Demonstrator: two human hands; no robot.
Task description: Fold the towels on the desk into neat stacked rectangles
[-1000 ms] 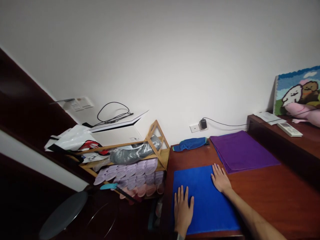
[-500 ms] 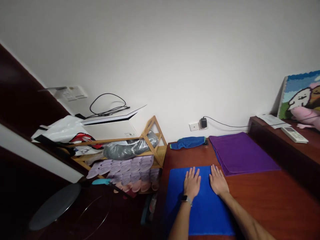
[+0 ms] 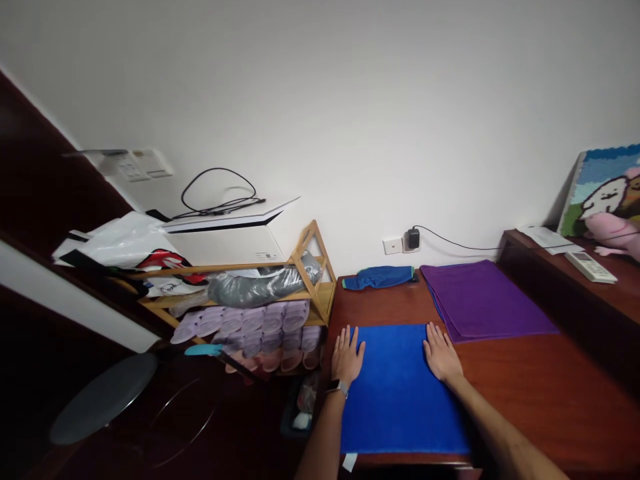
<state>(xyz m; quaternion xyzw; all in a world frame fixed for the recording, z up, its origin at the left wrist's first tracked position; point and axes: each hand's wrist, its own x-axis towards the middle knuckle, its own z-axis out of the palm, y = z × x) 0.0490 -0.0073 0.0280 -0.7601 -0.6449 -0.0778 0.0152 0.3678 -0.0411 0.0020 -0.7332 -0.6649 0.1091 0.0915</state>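
Observation:
A blue cloth (image 3: 400, 393) lies flat on the brown wooden table (image 3: 540, 400), with a small white tag (image 3: 350, 461) showing at its near left corner. My left hand (image 3: 349, 355) rests open on the cloth's far left edge, fingers stretched away from me; a watch is on that wrist. On the far right edge of the cloth, my right hand (image 3: 443, 353) lies open and flat, fingers slightly apart. Neither hand grips anything. Beyond my right hand is a folded purple cloth (image 3: 487, 300), with a blue layer peeking out along its left side.
A blue fabric sleeve (image 3: 383, 277) lies by the wall, below a plugged-in black adapter (image 3: 413, 237). Left stands a wooden rack (image 3: 320, 293) with slippers (image 3: 273, 318) and a white box (image 3: 230, 245). On the raised ledge at right are a remote (image 3: 591, 267) and a pink plush toy (image 3: 613, 233).
My left hand has slid left from the cloth's middle to its left edge. My right hand has shifted slightly right. The cloth's white tag has come into view.

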